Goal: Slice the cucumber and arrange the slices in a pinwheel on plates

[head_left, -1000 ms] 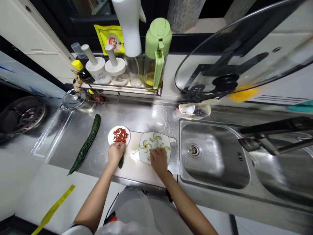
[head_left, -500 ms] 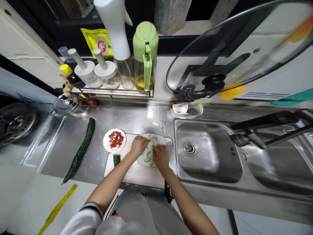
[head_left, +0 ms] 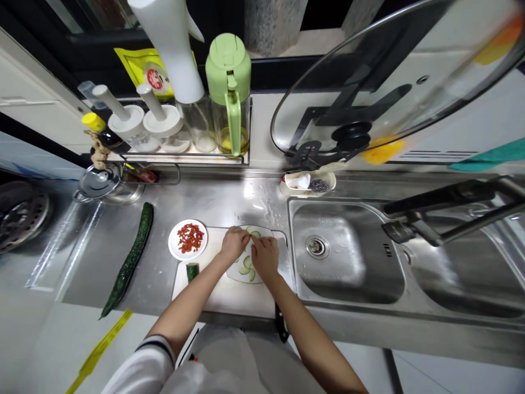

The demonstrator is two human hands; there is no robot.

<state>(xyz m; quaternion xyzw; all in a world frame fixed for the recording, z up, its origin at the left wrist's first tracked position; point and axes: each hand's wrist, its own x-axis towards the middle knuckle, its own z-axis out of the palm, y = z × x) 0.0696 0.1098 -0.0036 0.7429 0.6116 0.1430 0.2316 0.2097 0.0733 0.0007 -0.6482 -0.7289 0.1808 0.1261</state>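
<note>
Pale green cucumber slices (head_left: 246,269) lie on the white plate (head_left: 235,271), which rests on the cutting board (head_left: 229,298). Over that plate the left hand (head_left: 234,243) and right hand (head_left: 266,256) are close together, fingertips all but meeting, and I can't tell whether either pinches anything; red pieces (head_left: 190,238) sit in a round dish (head_left: 171,241) left of them, near a cucumber stub (head_left: 192,272).

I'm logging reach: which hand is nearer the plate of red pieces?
Left. The left hand is right of the plate of red pieces; the right hand is farther right.
</note>
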